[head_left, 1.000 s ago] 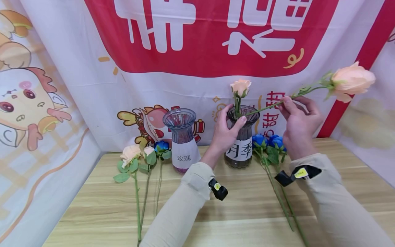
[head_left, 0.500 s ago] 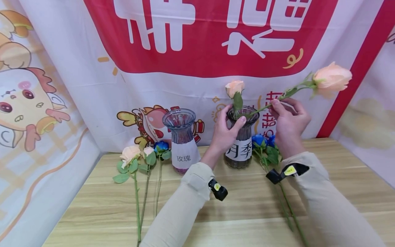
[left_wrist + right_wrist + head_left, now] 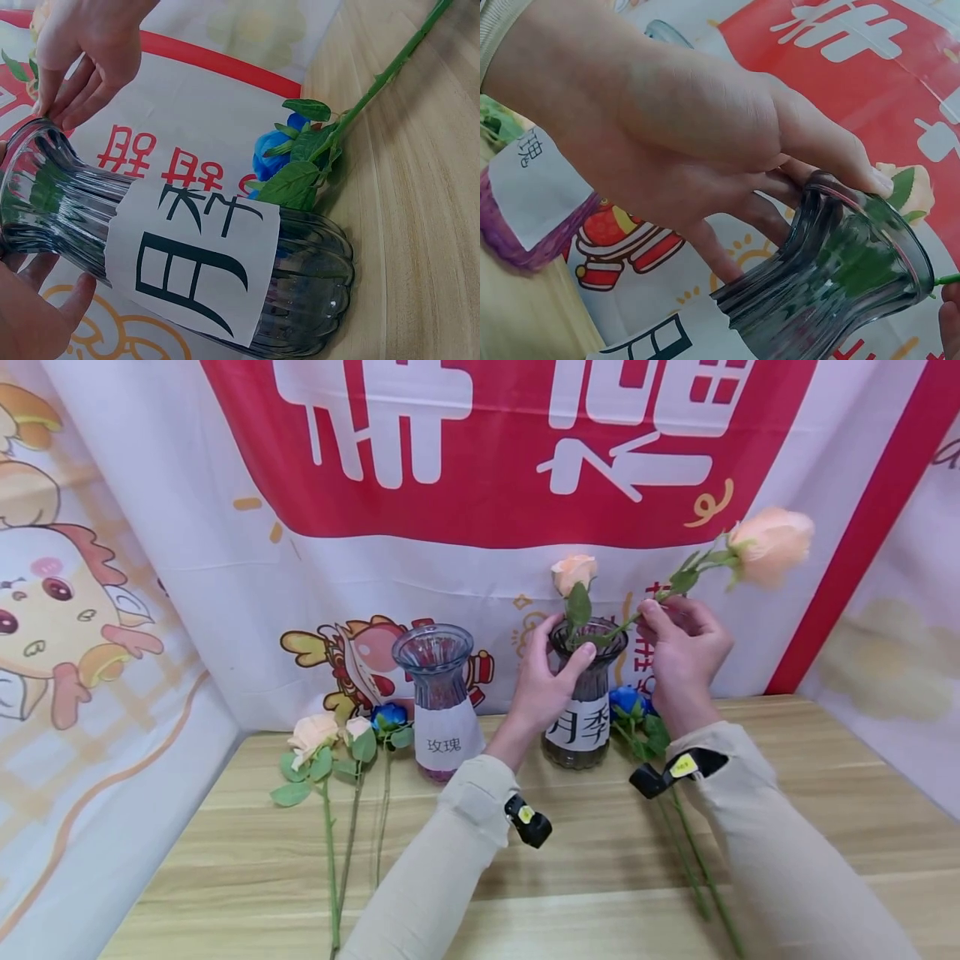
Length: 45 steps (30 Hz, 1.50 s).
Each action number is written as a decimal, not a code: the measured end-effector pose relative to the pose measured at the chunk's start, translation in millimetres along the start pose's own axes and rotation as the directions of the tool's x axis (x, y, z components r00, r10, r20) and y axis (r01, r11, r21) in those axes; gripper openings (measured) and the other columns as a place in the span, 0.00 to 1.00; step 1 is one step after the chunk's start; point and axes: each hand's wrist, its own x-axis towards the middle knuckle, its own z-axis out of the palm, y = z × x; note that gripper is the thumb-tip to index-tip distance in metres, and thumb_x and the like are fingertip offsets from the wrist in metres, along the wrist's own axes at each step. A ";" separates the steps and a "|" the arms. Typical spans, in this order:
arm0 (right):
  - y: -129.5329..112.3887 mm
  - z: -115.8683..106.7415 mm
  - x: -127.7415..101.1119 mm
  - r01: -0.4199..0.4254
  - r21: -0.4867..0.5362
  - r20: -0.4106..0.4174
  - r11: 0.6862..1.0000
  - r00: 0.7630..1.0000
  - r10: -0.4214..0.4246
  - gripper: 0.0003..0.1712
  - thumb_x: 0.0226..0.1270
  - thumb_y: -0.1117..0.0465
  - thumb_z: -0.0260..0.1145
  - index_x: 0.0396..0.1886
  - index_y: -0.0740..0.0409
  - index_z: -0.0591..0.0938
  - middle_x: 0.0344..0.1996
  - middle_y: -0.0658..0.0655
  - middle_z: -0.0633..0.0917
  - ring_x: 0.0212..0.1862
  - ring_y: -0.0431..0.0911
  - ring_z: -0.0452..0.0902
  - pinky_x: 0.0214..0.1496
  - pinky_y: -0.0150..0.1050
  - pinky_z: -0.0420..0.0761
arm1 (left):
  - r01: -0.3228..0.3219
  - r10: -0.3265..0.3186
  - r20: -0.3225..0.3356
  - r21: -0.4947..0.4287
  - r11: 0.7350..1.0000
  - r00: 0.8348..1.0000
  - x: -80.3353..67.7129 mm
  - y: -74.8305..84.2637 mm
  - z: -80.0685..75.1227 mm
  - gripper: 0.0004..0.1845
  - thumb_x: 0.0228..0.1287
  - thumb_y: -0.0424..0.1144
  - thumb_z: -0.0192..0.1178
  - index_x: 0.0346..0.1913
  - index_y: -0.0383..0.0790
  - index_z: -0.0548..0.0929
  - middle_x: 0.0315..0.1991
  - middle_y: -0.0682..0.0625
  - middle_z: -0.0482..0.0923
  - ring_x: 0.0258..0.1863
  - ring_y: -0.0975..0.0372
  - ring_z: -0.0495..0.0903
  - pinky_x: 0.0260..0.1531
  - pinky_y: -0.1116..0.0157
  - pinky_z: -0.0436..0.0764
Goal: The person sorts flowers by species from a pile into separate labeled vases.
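Note:
In the head view my left hand [image 3: 543, 689] grips the neck of a dark glass vase [image 3: 576, 757] with a white label, thumb near the rim. A peach rose [image 3: 574, 575] stands up out of that vase's mouth. My right hand [image 3: 688, 652] pinches the stem of a bigger peach rose [image 3: 772, 547], right of the vase. This rose slants, its bloom up and to the right and its lower stem in the vase mouth. Green leaves show through the vase glass [image 3: 855, 262] in the right wrist view.
Left of the held vase stands a bluish glass vase [image 3: 441, 689], also labelled. Beside it lie a peach rose [image 3: 313, 735], a small pale bud and a blue rose [image 3: 390, 717] on the wooden table [image 3: 247, 852]. Blue roses [image 3: 628, 702] lie at the right. A printed cloth [image 3: 360, 572] hangs behind.
My right hand has moved left toward the vase, and the bigger rose's stem has slid farther into its mouth. The rose standing in the vase has turned slightly. The left hand stays put.

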 end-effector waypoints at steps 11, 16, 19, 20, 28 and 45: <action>18.2 6.4 -2.6 -0.138 0.002 0.054 0.990 0.989 0.137 0.19 0.61 0.59 0.82 0.50 0.62 0.92 0.38 0.49 0.90 0.39 0.41 0.89 0.44 0.28 0.89 | -0.002 0.002 -0.002 -0.023 1.000 1.000 0.2 -2.5 1.0 0.40 0.75 0.54 0.63 0.83 0.49 0.61 0.80 0.47 0.63 0.79 0.52 0.66 0.79 0.47 0.68; 19.3 2.7 -3.4 -0.229 0.010 0.125 0.973 0.966 0.226 0.21 0.67 0.57 0.78 0.57 0.61 0.90 0.42 0.49 0.91 0.41 0.41 0.90 0.46 0.30 0.90 | -0.011 0.011 -0.011 -0.021 1.000 1.000 0.7 -2.2 0.3 0.40 0.74 0.55 0.63 0.83 0.49 0.61 0.80 0.47 0.64 0.79 0.51 0.66 0.79 0.46 0.68; 18.5 -1.7 -6.1 -0.284 -0.016 0.171 0.959 0.944 0.282 0.22 0.73 0.53 0.73 0.60 0.58 0.88 0.44 0.47 0.91 0.45 0.41 0.90 0.48 0.29 0.89 | -0.016 0.016 -0.014 -0.015 1.000 1.000 0.9 -1.7 -0.3 0.40 0.74 0.55 0.63 0.83 0.50 0.61 0.79 0.48 0.64 0.78 0.52 0.67 0.79 0.48 0.69; 18.6 -3.3 -7.3 -0.298 -0.018 0.186 0.954 0.937 0.296 0.21 0.74 0.52 0.72 0.61 0.58 0.88 0.43 0.47 0.92 0.45 0.41 0.90 0.48 0.29 0.89 | -0.017 0.017 -0.013 -0.015 1.000 1.000 1.1 -1.8 -0.5 0.40 0.74 0.55 0.63 0.83 0.50 0.61 0.79 0.48 0.64 0.78 0.52 0.67 0.78 0.48 0.69; 26.6 -18.7 -17.3 -0.387 0.020 0.329 0.922 0.873 0.360 0.19 0.80 0.47 0.65 0.58 0.54 0.88 0.39 0.44 0.95 0.44 0.38 0.91 0.55 0.31 0.88 | -0.015 0.016 -0.016 0.010 1.000 1.000 1.5 -3.4 -0.7 0.40 0.74 0.55 0.62 0.83 0.50 0.61 0.79 0.49 0.65 0.78 0.53 0.67 0.78 0.51 0.69; 41.4 -40.6 -41.2 -0.373 -0.112 0.446 0.921 0.810 0.381 0.35 0.84 0.53 0.60 0.82 0.60 0.62 0.83 0.53 0.66 0.84 0.46 0.60 0.86 0.42 0.61 | -0.014 0.015 0.007 -0.033 0.999 1.000 0.1 -1.1 0.4 0.40 0.76 0.54 0.62 0.83 0.48 0.59 0.80 0.46 0.63 0.78 0.55 0.66 0.79 0.47 0.69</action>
